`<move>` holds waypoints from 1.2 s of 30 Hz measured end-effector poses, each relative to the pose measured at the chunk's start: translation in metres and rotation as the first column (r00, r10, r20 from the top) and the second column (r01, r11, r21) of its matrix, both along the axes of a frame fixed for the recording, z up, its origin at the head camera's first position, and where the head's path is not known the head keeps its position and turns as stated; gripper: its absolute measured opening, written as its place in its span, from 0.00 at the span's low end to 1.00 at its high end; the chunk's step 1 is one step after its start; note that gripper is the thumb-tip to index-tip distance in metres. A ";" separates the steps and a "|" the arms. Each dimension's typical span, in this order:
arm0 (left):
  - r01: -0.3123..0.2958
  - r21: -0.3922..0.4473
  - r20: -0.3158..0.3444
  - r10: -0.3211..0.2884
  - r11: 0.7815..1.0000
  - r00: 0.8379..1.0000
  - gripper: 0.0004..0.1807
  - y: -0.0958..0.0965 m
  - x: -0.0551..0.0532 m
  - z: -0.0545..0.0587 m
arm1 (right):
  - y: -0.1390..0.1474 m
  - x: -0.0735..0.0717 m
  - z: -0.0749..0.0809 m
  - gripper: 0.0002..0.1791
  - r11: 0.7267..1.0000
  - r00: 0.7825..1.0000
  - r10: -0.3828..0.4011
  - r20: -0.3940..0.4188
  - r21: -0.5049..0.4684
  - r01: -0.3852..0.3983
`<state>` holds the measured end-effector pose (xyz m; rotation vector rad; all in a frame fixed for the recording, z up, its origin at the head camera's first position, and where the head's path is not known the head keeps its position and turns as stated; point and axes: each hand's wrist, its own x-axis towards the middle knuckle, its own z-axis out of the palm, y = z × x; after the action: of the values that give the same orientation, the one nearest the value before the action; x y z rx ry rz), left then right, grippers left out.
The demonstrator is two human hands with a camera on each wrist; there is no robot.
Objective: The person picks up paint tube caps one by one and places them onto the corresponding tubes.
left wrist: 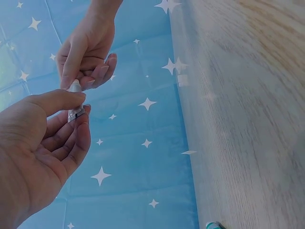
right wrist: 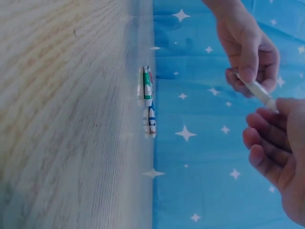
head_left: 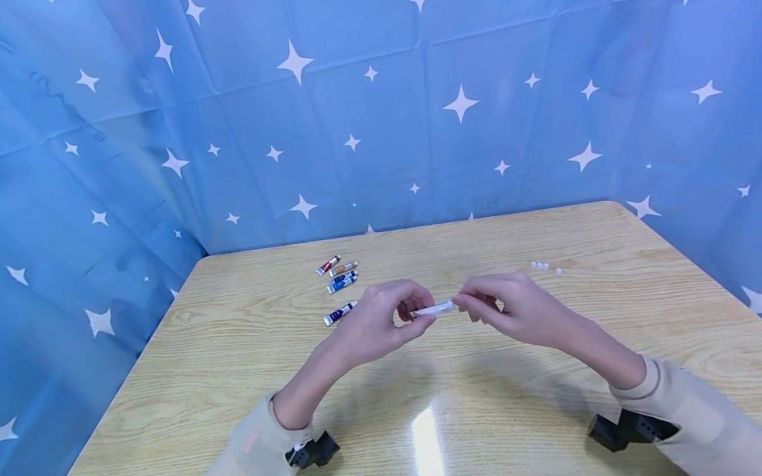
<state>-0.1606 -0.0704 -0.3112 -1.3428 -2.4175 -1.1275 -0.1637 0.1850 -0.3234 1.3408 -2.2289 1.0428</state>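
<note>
A slim white paint tube is held above the table between both hands. My left hand pinches its flat crimped end between thumb and fingers, the other fingers curling beneath. At the narrow cap end, the thumb and fingertips of my right hand pinch the tip. The right wrist view shows the tube slanting from the left hand down to the right fingertips, which hide the cap. In the left wrist view, the left thumb crosses over the tube.
Left of the hands lie several paint tubes: a red one, an ochre one, blue ones and a dark purple one. Several small white pieces sit at the back right. A blue starred curtain hangs behind the wooden table.
</note>
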 end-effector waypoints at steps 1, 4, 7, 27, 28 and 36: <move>0.000 0.000 0.001 0.000 1.000 1.000 0.05 0.000 0.000 0.000 | 0.000 0.000 0.000 0.14 1.000 1.000 -0.002 0.002 0.000 0.002; 0.003 0.004 0.008 -0.003 1.000 1.000 0.05 0.000 0.000 0.001 | 0.000 0.001 0.001 0.14 0.999 0.999 -0.024 0.030 0.022 0.024; 0.000 0.009 0.022 0.000 1.000 1.000 0.05 -0.001 0.000 0.002 | 0.002 0.002 0.003 0.12 0.997 0.995 -0.056 0.081 0.053 0.052; -0.004 0.018 0.063 0.003 1.000 0.998 0.05 -0.005 -0.001 0.003 | 0.003 -0.001 0.006 0.19 0.999 1.000 -0.028 -0.004 0.028 0.028; -0.004 0.017 0.062 0.003 1.000 0.998 0.05 -0.005 -0.001 0.003 | 0.003 -0.001 0.006 0.19 0.999 1.000 -0.028 -0.001 0.029 0.028; 0.006 0.024 0.045 -0.007 1.000 0.999 0.05 -0.004 -0.001 0.003 | 0.001 0.000 0.005 0.17 1.000 1.000 -0.018 -0.022 0.003 0.018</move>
<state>-0.1618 -0.0745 -0.3084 -1.3325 -2.4248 -1.1972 -0.1639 0.1858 -0.3187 1.3254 -2.2235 1.0134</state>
